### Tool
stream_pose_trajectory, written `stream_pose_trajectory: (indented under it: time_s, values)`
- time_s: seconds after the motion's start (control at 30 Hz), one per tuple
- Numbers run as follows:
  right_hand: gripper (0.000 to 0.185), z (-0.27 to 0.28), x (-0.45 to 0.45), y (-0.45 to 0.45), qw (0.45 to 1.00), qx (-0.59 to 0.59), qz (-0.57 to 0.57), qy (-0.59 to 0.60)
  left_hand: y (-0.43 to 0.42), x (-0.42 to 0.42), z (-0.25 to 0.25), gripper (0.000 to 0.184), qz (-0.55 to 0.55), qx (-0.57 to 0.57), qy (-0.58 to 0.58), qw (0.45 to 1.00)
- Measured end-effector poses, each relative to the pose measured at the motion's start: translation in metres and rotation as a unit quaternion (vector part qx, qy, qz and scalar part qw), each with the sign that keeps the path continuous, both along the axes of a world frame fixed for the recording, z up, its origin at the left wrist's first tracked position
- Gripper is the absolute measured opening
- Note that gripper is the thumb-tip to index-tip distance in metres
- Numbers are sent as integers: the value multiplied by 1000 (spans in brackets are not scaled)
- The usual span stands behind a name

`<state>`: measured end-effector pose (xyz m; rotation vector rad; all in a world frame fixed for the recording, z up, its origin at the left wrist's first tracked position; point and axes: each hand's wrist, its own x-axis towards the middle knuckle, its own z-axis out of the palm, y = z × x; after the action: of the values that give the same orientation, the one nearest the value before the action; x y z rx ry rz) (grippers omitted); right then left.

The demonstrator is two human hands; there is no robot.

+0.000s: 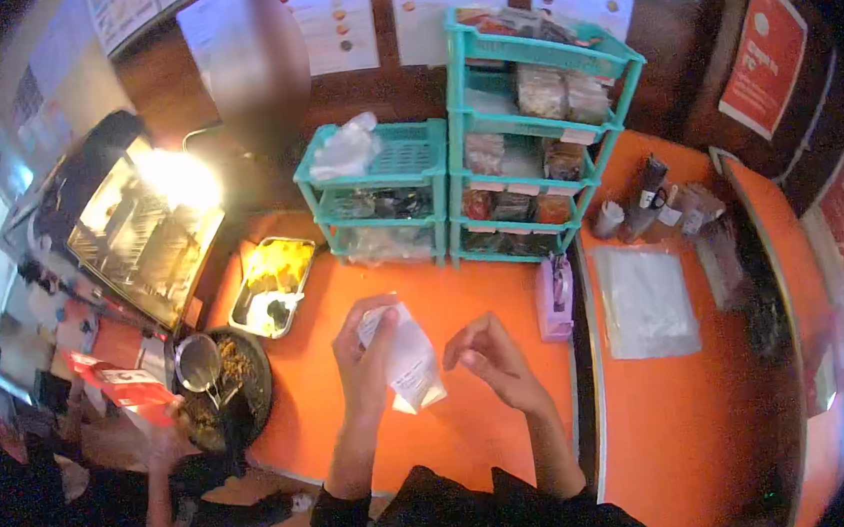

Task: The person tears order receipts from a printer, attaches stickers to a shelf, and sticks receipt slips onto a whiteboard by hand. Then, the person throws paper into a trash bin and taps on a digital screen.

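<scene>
My left hand (362,354) holds a white paper slip (410,350) with small print near its lower end, thumb across its upper part. A pale yellowish piece (420,399) shows at the slip's bottom edge. Just right of the slip, apart from it, my right hand (491,363) hangs with fingers curled and spread from the thumb, nothing visible in it. Both hands are over the orange counter (420,464).
Teal shelves (521,134) with packets stand behind, beside a lower teal rack (373,167). A metal tray (273,286), a dark pan (241,380) and a co-worker's hand (162,447) are left. A purple tape dispenser (554,297) and plastic bags (646,299) are right.
</scene>
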<state>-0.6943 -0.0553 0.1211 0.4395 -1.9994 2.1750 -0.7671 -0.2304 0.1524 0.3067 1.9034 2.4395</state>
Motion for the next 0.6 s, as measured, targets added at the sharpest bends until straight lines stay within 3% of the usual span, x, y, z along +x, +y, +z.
stream_pose_trajectory:
  time_s: [0.07, 0.13, 0.17, 0.23, 0.27, 0.33, 0.4, 0.43, 0.5, 0.6]
  values:
    - [32, 18, 9, -13, 998, -53, 23, -7, -6, 6, 6, 16, 15, -10, 8, 1000]
    - [30, 36, 15, -28, 989, 131, -51, 51, -11, 11, 4, 16, 22, 8, 3, 1000]
    - [30, 36, 15, -34, 989, 130, -32, 55, -14, 14, 3, 16, 26, 27, 0, 999]
    - [35, 32, 17, -46, 968, 194, -118, 105, -22, 27, 18, 16, 80, -20, 0, 997]
    - [35, 32, 19, -51, 973, 189, -79, 110, -25, 34, 20, 16, 79, -17, 32, 996]
    - [40, 34, 25, -60, 960, 174, -117, 187, -40, 57, 23, 16, 129, -22, 61, 990]
    - [39, 28, 43, -67, 980, 111, -21, 164, -56, 85, 31, 15, 106, -57, 96, 988]
    - [39, 24, 53, -70, 989, 62, 29, 129, -67, 103, 35, 15, 148, -65, 96, 982]
    - [36, 20, 69, -80, 983, 79, 101, 130, -85, 134, 47, 15, 130, -27, 85, 988]
    - [34, 41, 91, -94, 963, 109, 219, 117, -106, 187, 54, 15, 187, -44, 52, 980]
